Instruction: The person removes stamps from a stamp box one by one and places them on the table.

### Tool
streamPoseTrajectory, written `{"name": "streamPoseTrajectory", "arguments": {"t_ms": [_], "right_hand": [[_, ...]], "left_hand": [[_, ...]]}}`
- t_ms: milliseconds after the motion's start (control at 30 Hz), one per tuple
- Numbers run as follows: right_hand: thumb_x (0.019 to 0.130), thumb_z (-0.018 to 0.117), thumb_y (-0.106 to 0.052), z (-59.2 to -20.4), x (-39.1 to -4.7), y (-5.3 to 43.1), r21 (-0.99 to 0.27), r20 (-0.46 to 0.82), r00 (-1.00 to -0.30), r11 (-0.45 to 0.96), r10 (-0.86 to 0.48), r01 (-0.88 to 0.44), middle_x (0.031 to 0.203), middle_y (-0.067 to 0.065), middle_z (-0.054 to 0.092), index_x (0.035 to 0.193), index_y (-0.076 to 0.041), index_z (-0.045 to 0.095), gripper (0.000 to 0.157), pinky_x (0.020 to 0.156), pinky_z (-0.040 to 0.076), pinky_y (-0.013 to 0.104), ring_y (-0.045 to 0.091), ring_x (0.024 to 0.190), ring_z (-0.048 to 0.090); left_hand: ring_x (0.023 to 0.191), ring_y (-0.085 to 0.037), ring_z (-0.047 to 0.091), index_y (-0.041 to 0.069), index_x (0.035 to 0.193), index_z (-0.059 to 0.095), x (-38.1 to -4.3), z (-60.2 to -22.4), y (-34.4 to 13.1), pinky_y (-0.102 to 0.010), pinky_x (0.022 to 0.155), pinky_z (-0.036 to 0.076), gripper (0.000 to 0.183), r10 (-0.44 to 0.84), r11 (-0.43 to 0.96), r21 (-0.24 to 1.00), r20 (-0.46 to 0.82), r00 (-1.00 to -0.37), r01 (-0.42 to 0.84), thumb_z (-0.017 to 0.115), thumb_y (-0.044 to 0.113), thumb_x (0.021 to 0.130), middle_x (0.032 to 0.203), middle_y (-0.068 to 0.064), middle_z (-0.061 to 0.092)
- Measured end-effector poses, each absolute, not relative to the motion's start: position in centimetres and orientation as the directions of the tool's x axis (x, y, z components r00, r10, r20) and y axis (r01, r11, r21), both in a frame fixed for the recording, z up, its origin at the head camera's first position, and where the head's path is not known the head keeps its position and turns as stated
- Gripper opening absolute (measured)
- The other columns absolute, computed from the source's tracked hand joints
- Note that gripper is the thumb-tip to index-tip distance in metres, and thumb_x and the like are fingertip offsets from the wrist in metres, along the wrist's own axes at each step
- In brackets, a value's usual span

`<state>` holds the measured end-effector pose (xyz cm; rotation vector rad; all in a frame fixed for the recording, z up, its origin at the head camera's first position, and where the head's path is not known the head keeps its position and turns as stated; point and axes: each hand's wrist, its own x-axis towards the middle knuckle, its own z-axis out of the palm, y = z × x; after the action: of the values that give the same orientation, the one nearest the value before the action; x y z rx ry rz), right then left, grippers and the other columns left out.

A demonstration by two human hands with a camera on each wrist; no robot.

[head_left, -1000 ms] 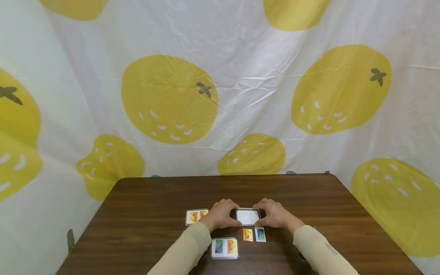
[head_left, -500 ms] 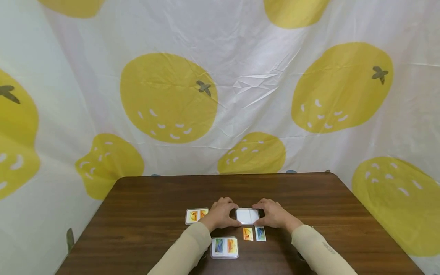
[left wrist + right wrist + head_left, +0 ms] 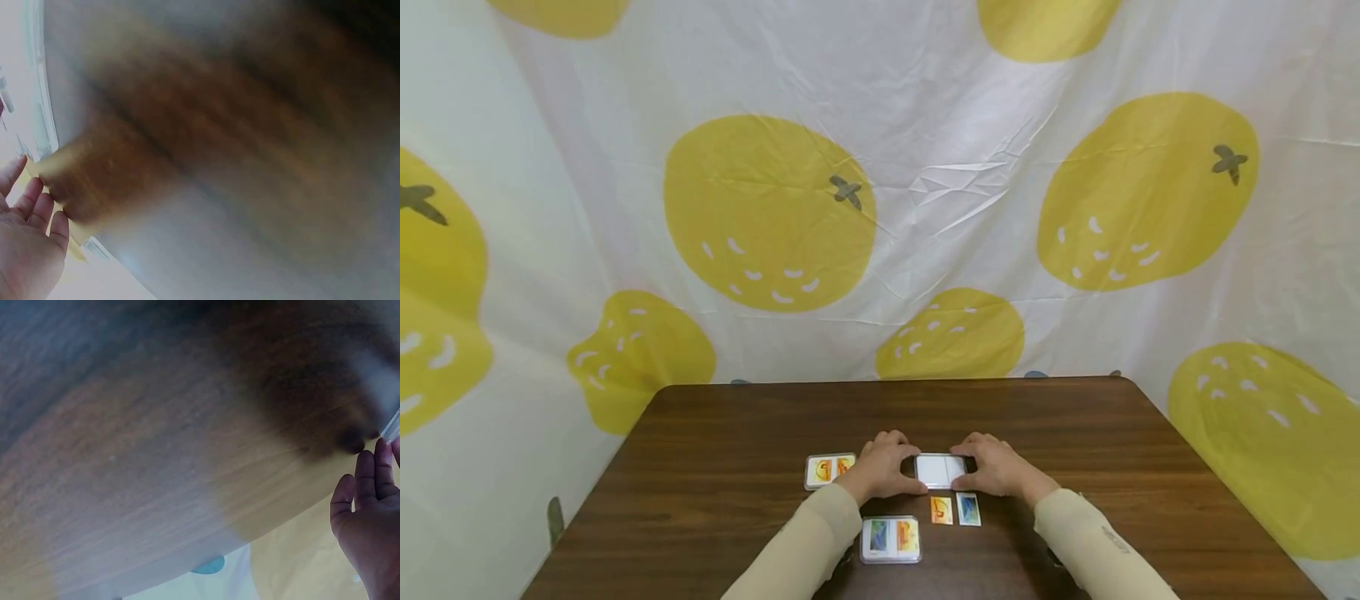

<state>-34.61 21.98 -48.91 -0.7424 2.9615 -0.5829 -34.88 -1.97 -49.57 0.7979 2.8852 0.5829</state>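
In the head view, a flat clear plastic case (image 3: 935,471) with a white inside and a thin dividing line lies between both hands. My left hand (image 3: 883,467) grips its left side, thumb at the near corner and fingers at the far one. Opposite it, my right hand (image 3: 996,467) holds the right side the same way. Just on the near side of the case lie two small stamp-like pictures: an orange one (image 3: 942,510) and a blue-green one (image 3: 968,509). The right wrist view catches fingertips at the edge of the clear case (image 3: 391,428).
A second clear case (image 3: 891,540) with a green-blue and an orange picture lies nearer, by the left forearm. Another case (image 3: 829,471) with orange pictures sits left of the left hand, partly covered by it. The brown wooden table (image 3: 737,433) ends at a fruit-patterned cloth (image 3: 925,208).
Hardly anything differs. Both hands stay on the sides of the clear case, and the right thumb has shifted very slightly. The pictures and other cases lie where they were.
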Motion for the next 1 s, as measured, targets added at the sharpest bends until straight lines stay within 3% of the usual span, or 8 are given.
{"name": "streamPoseTrajectory", "arguments": {"t_ms": [1000], "right_hand": [[0.087,0.076,-0.036,-48.45,-33.95,21.68,-0.311,0.008,-0.884,0.839,-0.468,-0.447,0.124,0.016,0.057,0.133,-0.003,0.062,0.058,0.097,0.037,0.058,0.037,0.117,0.051]], "left_hand": [[0.128,-0.025,0.043,0.019,0.139,0.058,-34.01,-48.76,-1.54,-0.046,0.104,0.036,0.064,0.486,0.837,0.294,-0.012,-0.874,0.461,0.068,0.055,0.088,0.137,-0.004,0.051]]}}
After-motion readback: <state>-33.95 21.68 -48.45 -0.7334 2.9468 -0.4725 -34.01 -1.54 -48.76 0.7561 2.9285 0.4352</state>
